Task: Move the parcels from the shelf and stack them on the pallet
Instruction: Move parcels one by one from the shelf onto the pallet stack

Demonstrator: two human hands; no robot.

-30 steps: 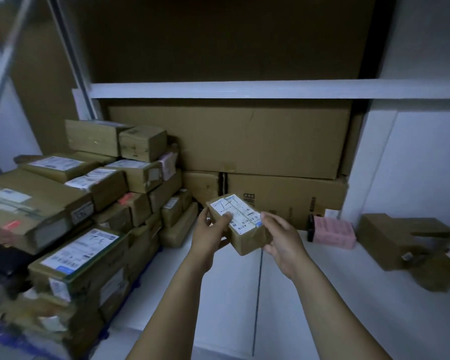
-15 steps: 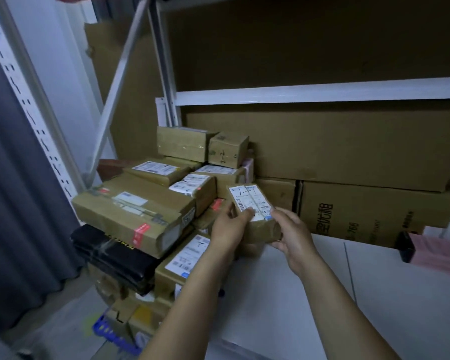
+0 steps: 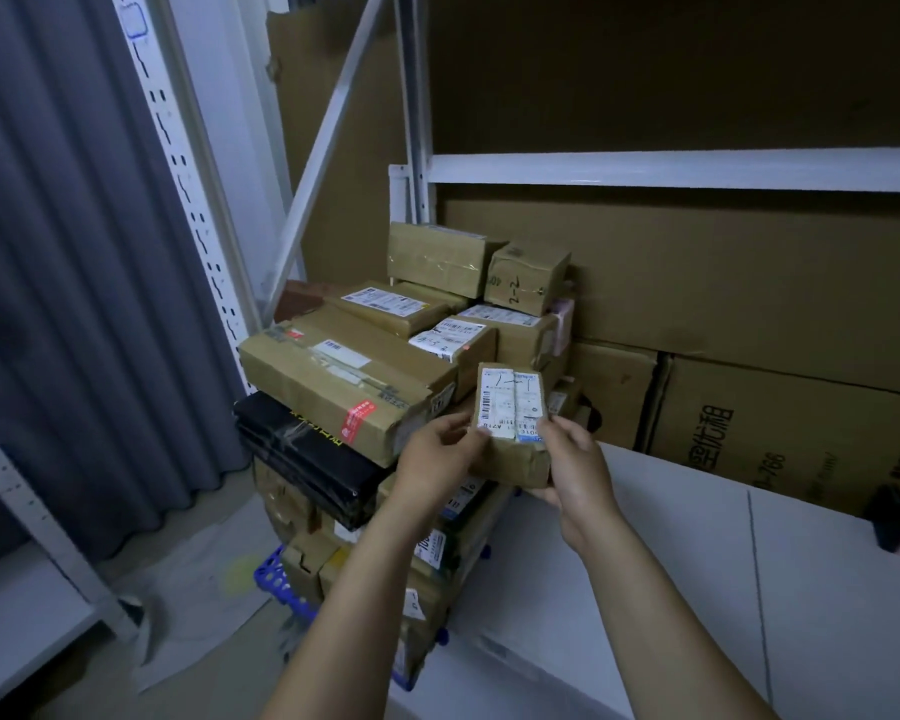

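head view: one small parcel (image 3: 513, 423), brown with a white label facing the camera, is held in the air in front of the stack of parcels on the blue pallet (image 3: 276, 579), just left of the white shelf (image 3: 697, 563). two hands hold it - the left hand (image 3: 437, 454) grips its left edge with curled fingers, and the right hand (image 3: 575, 459) wraps its right side and underside with the thumb on the label corner. both bare forearms reach up from the bottom of the frame. the stack is topped by two boxes side by side, with three labelled parcels below them, then one long carton (image 3: 333, 387) with a red sticker and one black parcel (image 3: 307, 454) - those lower down are too crowded to count. three big cartons line the back of the shelf. a grey curtain (image 3: 63, 252) hangs at left.
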